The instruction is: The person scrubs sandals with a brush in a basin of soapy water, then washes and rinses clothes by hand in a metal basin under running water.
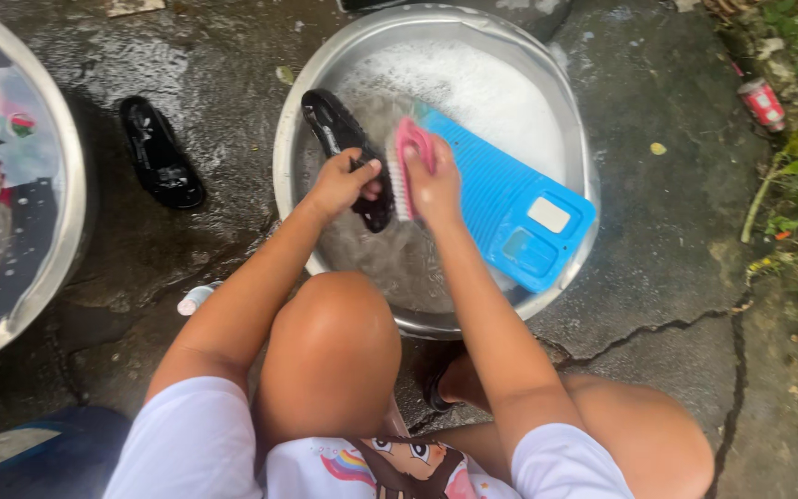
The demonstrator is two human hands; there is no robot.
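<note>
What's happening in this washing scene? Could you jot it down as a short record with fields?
Setting: wet, cracked concrete ground
Left hand: grips a black shoe over the soapy basin
Right hand: holds a pink scrub brush against the shoe
In basin: foamy water, blue washboard leaning on the rim
Nearby: second black shoe on the ground, another metal basin at left, red can by the plants

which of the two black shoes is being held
The black shoe over the soapy basin, gripped by the left hand; the other shoe lies untouched on the wet ground.
</note>
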